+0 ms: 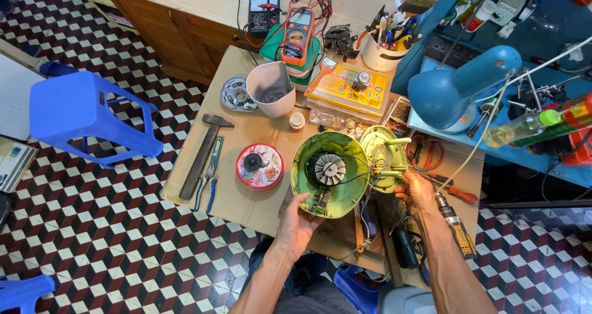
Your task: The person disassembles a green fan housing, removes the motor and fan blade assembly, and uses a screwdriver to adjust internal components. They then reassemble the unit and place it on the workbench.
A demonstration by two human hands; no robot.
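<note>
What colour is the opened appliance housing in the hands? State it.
Lime green, seen in the head view: the housing, held by the left hand and right hand.

flat yellow box (pixel 349 89) with red and blue print at 12 o'clock of the table, orange multimeter (pixel 298 35) with grey screen at 11 o'clock, black meter (pixel 263 12) with pale dial face beside it, round red-labelled tin (pixel 260 166) at centre

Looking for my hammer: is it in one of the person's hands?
No, the hammer lies on the cardboard left of the red tin, while both hands grip the green housing.
</note>
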